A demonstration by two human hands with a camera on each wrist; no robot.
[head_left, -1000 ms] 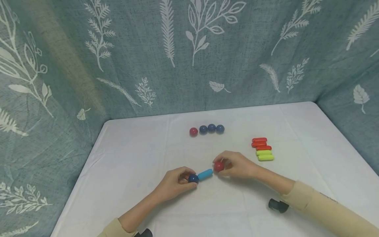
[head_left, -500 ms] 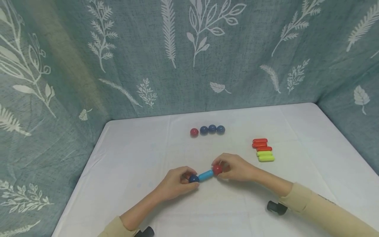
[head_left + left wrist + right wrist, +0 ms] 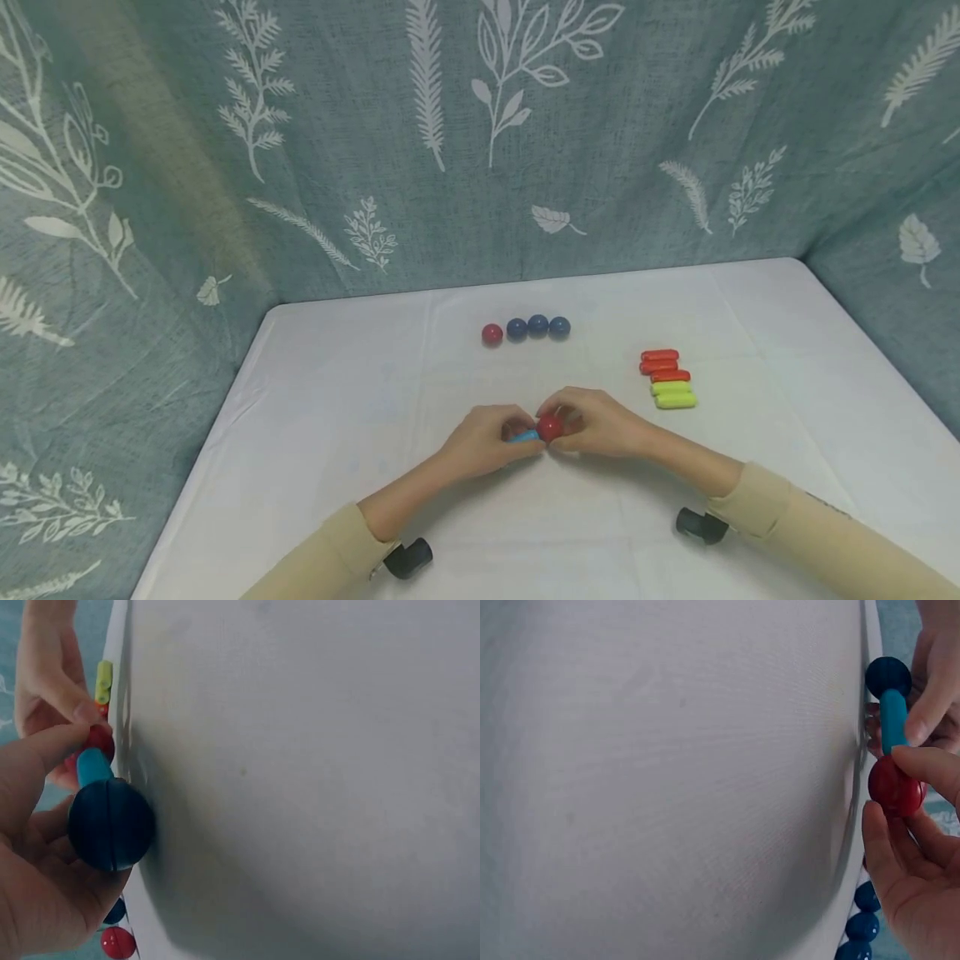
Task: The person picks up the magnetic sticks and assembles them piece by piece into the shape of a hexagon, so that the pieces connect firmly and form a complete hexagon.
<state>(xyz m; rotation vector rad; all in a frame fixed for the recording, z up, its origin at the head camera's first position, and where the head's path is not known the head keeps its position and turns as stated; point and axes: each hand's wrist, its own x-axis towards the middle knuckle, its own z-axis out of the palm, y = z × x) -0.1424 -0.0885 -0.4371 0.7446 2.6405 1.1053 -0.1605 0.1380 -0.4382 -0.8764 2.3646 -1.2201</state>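
Note:
My right hand [image 3: 600,423] pinches a glossy red ball [image 3: 550,428] between thumb and fingers. A light blue stick [image 3: 894,720] runs from that ball to a dark blue ball [image 3: 111,825], the three lined up end to end. Around the stick curl the thumb and fingers of my left hand [image 3: 483,440], with the fingertips close to the red ball. From the head view the dark blue ball is hidden behind the left hand; both wrist views show it at the stick's other end.
Toward the back of the white table [image 3: 360,358] sit another red ball [image 3: 492,335] and three dark blue balls [image 3: 537,326] in a row. Red sticks [image 3: 658,367] and yellow-green sticks [image 3: 676,401] lie stacked side by side at the right. A patterned curtain [image 3: 450,217] hangs behind.
The right hand has brought the red ball against the stick's free end. My left hand has slid right, from the dark blue ball onto the stick.

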